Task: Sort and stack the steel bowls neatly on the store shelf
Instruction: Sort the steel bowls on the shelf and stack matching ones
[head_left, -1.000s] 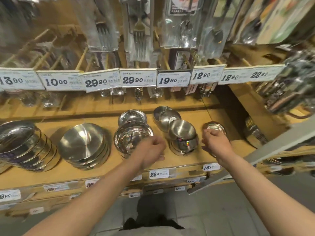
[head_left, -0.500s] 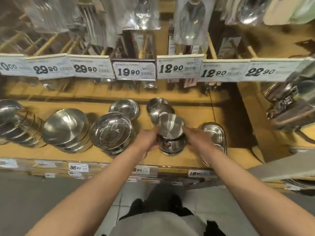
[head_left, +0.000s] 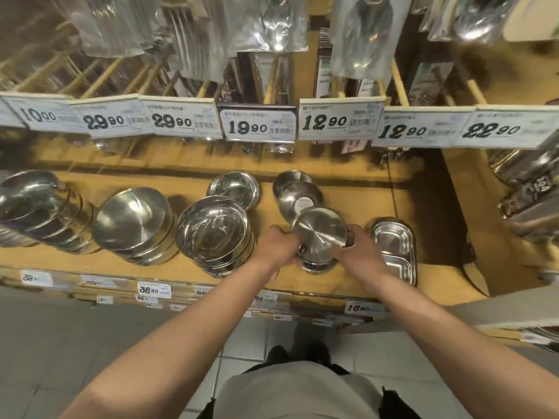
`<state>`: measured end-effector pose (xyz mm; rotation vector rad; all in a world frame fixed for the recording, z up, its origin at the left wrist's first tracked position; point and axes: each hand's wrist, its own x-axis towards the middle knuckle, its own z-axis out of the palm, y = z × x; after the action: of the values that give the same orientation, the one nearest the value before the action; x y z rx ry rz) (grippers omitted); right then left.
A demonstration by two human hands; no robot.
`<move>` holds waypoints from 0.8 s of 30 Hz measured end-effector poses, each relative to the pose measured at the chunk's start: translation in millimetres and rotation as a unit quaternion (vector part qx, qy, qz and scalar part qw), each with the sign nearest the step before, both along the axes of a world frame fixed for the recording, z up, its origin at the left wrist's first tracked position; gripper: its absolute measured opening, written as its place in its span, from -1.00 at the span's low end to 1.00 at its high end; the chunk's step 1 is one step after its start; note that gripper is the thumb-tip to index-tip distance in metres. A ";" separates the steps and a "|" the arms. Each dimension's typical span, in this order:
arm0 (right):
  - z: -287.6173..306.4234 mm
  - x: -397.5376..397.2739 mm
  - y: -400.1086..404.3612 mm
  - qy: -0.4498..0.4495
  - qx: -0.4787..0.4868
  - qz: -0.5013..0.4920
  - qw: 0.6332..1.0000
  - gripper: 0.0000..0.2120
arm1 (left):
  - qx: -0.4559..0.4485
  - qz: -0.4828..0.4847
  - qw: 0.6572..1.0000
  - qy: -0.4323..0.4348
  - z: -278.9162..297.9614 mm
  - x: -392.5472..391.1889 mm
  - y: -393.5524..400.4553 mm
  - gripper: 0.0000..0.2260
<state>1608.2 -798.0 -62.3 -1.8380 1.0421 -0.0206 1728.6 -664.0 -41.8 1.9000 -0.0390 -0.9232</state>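
Wooden store shelf [head_left: 378, 204] spans the view, price tags [head_left: 257, 125] on the rail above, packaged cutlery [head_left: 272, 22] hanging over it. Far left: big bowl stack [head_left: 39, 207], tilted. Right of it a second stack [head_left: 133, 222], then a shiny nested stack [head_left: 214, 234] near the shelf front. Behind that a shallow dish [head_left: 234, 187]; right of that two dishes [head_left: 299, 195] overlapping. Near right: rectangular divided tray [head_left: 393, 249], just beside the right hand. Small steel bowl [head_left: 319, 229] sits tilted atop a short stack [head_left: 316, 264] at the shelf front, centre-right. Left hand [head_left: 279, 246] grip clamped on the bowl's left side, right hand [head_left: 357, 252] grip clamped on its right side, fingers curled round the rim
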 end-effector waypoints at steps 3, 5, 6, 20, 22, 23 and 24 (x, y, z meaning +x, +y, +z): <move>5.3 3.2 2.9 -0.005 -0.009 0.005 1.000 -0.60 | 0.038 -0.029 0.996 -0.072 -3.8 5.8 0.8 -0.82; 7.6 4.5 3.3 -0.013 -0.009 0.002 1.000 -0.64 | 0.052 -0.062 0.988 -0.133 -5.2 9.1 2.9 -0.89; 9.5 4.5 3.2 -0.018 -0.008 -0.001 1.000 -0.66 | 0.047 -0.075 0.985 -0.151 -5.7 10.6 3.5 -0.92; 34.1 17.0 -12.6 -0.008 -0.051 -0.013 0.999 -0.73 | 0.040 -0.083 0.989 -0.117 -3.8 17.3 0.3 -0.66; 35.0 15.6 -11.3 -0.009 -0.036 -0.014 0.999 -0.70 | 0.040 -0.078 0.991 -0.099 -4.5 18.1 1.0 -0.71; 35.2 14.4 -10.5 -0.012 -0.034 -0.014 0.999 -0.72 | 0.040 -0.080 0.991 -0.096 -5.3 19.0 1.0 -0.73; 35.3 13.1 -10.1 -0.017 -0.036 -0.013 0.999 -0.75 | 0.038 -0.083 0.991 -0.097 -6.0 19.7 0.7 -0.74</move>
<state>1621.3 -808.1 -27.0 -1.8830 1.0546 -0.1055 1748.3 -663.4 -47.8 2.0764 -0.2859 -0.8576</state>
